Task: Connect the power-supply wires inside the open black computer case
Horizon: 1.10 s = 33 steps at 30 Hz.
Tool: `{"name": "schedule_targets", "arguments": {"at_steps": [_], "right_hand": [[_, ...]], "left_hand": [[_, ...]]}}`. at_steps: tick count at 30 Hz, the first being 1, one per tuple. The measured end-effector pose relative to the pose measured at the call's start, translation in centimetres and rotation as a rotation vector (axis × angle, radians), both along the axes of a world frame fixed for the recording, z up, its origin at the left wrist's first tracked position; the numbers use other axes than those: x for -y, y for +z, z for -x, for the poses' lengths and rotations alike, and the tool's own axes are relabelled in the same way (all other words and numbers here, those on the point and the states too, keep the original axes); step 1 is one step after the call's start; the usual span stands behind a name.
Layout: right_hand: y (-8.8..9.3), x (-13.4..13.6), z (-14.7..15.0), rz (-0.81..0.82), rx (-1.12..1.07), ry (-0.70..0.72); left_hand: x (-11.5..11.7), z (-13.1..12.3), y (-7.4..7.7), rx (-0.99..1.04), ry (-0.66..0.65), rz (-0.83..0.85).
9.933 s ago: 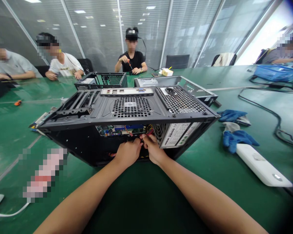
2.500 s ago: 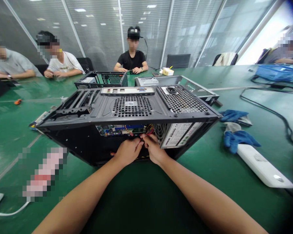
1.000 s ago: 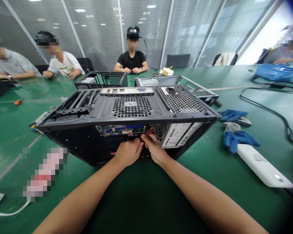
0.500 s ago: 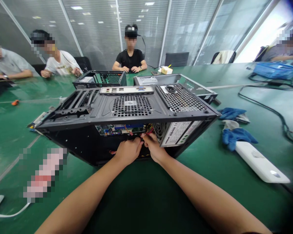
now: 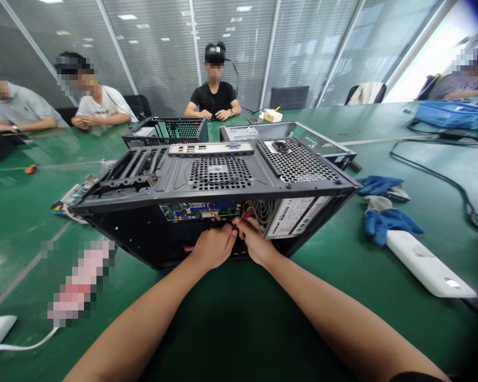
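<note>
A black computer case [image 5: 219, 199] lies on the table, its open side facing me. Both hands reach into that opening. My left hand [image 5: 215, 246] is closed, thumb against the curled fingers, and what it pinches is hidden. Right beside it, my right hand [image 5: 257, 241] pinches a red cable [image 5: 247, 215] below the power supply [image 5: 297, 216]. The fingertips of the two hands nearly meet. Behind them shows part of the motherboard [image 5: 199, 209], with a small connector on thin coloured wires [image 5: 215, 215] hanging in front.
Blue-and-grey gloves [image 5: 390, 217] and a white power strip [image 5: 430, 262] lie to the right. Two more cases [image 5: 167, 130] stand behind. A circuit board [image 5: 74, 199] is at the left. A blue basket [image 5: 452, 114] and black cables [image 5: 434, 164] occupy the far right. Co-workers sit across the table.
My hands stay pinched together inside the case, shifting only slightly. The view has moved a little. A co-worker at the left has brought both hands together.
</note>
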State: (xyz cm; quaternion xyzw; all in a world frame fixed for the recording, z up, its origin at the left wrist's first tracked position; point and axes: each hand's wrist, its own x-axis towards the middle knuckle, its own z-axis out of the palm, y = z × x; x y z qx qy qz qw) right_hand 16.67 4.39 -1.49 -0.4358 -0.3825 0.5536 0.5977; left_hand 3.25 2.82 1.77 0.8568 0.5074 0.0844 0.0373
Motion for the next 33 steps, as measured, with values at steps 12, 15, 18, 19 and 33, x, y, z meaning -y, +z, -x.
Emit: {"name": "schedule_targets", "arguments": {"at_steps": [12, 15, 18, 19, 33], "right_hand": [[0.05, 0.02, -0.04, 0.011, -0.001, 0.017], [-0.10, -0.02, 0.00, 0.010, 0.007, 0.015], [-0.25, -0.05, -0.01, 0.006, 0.015, 0.010], [-0.27, -0.05, -0.01, 0.004, 0.017, 0.008], [-0.21, 0.08, -0.07, -0.007, 0.034, -0.002]], "left_hand": [[-0.11, -0.05, -0.44, -0.028, 0.039, -0.039], [-0.10, -0.12, -0.61, -0.052, 0.060, -0.036], [-0.07, -0.17, -0.57, -0.059, 0.069, -0.025], [-0.04, -0.17, -0.49, -0.054, 0.067, -0.022], [-0.06, 0.01, -0.33, -0.010, 0.043, -0.023]]}}
